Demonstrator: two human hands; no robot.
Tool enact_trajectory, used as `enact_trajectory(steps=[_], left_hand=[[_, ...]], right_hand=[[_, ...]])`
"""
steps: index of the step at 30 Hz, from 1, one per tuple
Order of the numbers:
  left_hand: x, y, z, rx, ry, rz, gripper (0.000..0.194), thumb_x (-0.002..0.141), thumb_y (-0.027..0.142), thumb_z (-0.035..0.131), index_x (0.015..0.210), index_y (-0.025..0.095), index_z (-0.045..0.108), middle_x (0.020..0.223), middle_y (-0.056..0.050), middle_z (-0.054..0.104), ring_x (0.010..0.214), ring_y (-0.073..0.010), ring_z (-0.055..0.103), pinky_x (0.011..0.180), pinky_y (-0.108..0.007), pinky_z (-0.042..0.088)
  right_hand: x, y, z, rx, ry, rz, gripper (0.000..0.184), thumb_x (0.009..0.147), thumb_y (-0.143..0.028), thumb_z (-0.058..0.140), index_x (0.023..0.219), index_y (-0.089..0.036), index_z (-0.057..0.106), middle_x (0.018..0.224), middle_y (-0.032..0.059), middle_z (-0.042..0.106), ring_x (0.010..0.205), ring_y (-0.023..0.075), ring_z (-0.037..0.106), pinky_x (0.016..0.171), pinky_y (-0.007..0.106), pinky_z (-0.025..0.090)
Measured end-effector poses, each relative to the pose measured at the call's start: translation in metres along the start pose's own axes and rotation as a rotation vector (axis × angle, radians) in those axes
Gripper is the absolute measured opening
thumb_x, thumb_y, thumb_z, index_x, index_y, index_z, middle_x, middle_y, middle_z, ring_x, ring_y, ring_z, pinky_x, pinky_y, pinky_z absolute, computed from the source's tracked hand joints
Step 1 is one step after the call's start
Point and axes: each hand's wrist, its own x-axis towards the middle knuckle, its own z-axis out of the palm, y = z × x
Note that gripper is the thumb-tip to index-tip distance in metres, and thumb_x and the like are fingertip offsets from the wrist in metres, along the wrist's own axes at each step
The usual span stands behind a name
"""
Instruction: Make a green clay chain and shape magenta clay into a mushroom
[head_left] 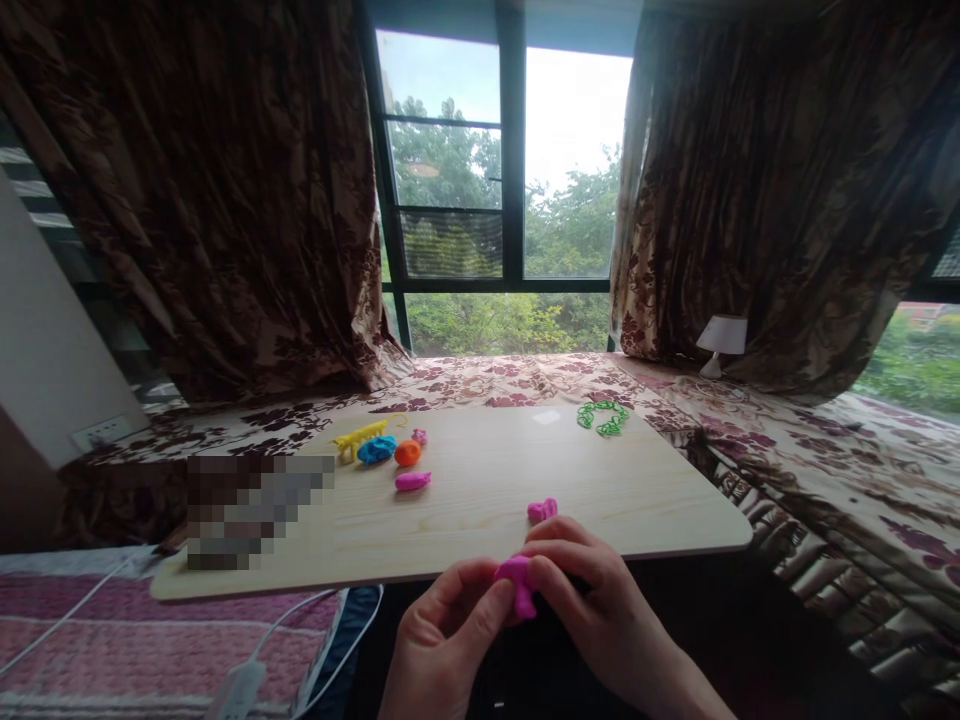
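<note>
Two hands pinch one pink piece at the table's near edge

The left hand [450, 630] grips the soft-looking pink piece [517, 586] between thumb and fingers; the right hand [589, 580] is closed on its other side; the piece is held up in front of the near edge of the pale table [637, 500], its lower end jutting down between the hands. Just beyond the right fingers, a pink lump [542, 510] lies on the tabletop; farther off to the left lies a pink roll [412, 481], with an orange ball [408, 454], a small pink bit [420, 437], a blue lump [376, 450] and a yellow figure [360, 440] grouped beyond it; a green openwork loop [602, 418] lies near the far right corner; past the table, a white lamp [723, 338] stands on the flowered cloth [510, 380], right of the window [566, 170].
</note>
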Motion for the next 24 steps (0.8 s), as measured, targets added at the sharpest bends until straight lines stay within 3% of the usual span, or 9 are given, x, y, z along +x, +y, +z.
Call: enact_trajectory(steps=[4, 7, 10, 14, 19, 24], left_hand=[[0.001, -0.005, 0.0, 0.028, -0.043, 0.003, 0.025, 0.056, 0.03, 0.076, 0.072, 0.014, 0.066, 0.066, -0.004, 0.07, 0.062, -0.0157, 0.064, 0.062, -0.021, 0.052], [0.002, -0.005, 0.0, 0.007, -0.056, -0.033, 0.03, 0.057, 0.03, 0.075, 0.081, 0.014, 0.066, 0.07, -0.004, 0.07, 0.063, -0.0161, 0.064, 0.062, -0.023, 0.053], [0.004, -0.001, 0.0, -0.107, -0.021, -0.134, 0.039, 0.058, 0.027, 0.074, 0.094, 0.013, 0.064, 0.077, -0.007, 0.071, 0.067, -0.019, 0.066, 0.065, -0.028, 0.055], [0.007, 0.004, 0.001, -0.244, 0.031, -0.258, 0.035, 0.058, 0.019, 0.074, 0.09, 0.012, 0.064, 0.079, -0.009, 0.071, 0.07, -0.0207, 0.067, 0.067, -0.028, 0.055], [0.011, -0.001, 0.001, -0.22, 0.025, -0.248, 0.035, 0.055, 0.02, 0.077, 0.087, 0.012, 0.065, 0.077, -0.008, 0.071, 0.068, -0.0194, 0.067, 0.059, -0.024, 0.055], [0.011, -0.005, 0.0, -0.211, 0.031, -0.162, 0.032, 0.054, 0.026, 0.078, 0.08, 0.012, 0.066, 0.072, -0.007, 0.07, 0.061, -0.0161, 0.065, 0.055, -0.023, 0.054]], right_hand=[[0.001, 0.001, 0.003, -0.022, -0.023, 0.019, 0.012, 0.083, -0.021, 0.054, 0.077, -0.018, 0.064, 0.077, 0.0029, 0.059, 0.076, 0.0141, 0.054, 0.075, 0.028, 0.043], [0.003, 0.005, -0.001, -0.044, -0.034, 0.0, 0.017, 0.084, -0.023, 0.052, 0.072, -0.018, 0.064, 0.075, 0.0027, 0.06, 0.076, 0.0146, 0.054, 0.081, 0.03, 0.041], [0.005, 0.012, -0.016, 0.037, 0.024, 0.081, 0.022, 0.089, -0.027, 0.044, 0.09, -0.02, 0.064, 0.087, 0.0039, 0.063, 0.084, 0.0157, 0.056, 0.082, 0.03, 0.042], [0.004, 0.018, -0.033, 0.082, 0.146, 0.167, 0.024, 0.089, -0.031, 0.044, 0.102, -0.02, 0.061, 0.091, 0.0044, 0.063, 0.086, 0.017, 0.058, 0.079, 0.029, 0.044], [0.001, 0.011, -0.015, 0.109, 0.004, 0.124, 0.018, 0.086, -0.027, 0.05, 0.091, -0.018, 0.065, 0.088, 0.0039, 0.061, 0.086, 0.0168, 0.056, 0.08, 0.029, 0.043], [0.001, 0.01, -0.003, 0.13, 0.014, 0.144, 0.016, 0.085, -0.025, 0.05, 0.079, -0.017, 0.063, 0.078, 0.002, 0.06, 0.076, 0.0148, 0.055, 0.075, 0.028, 0.043]])
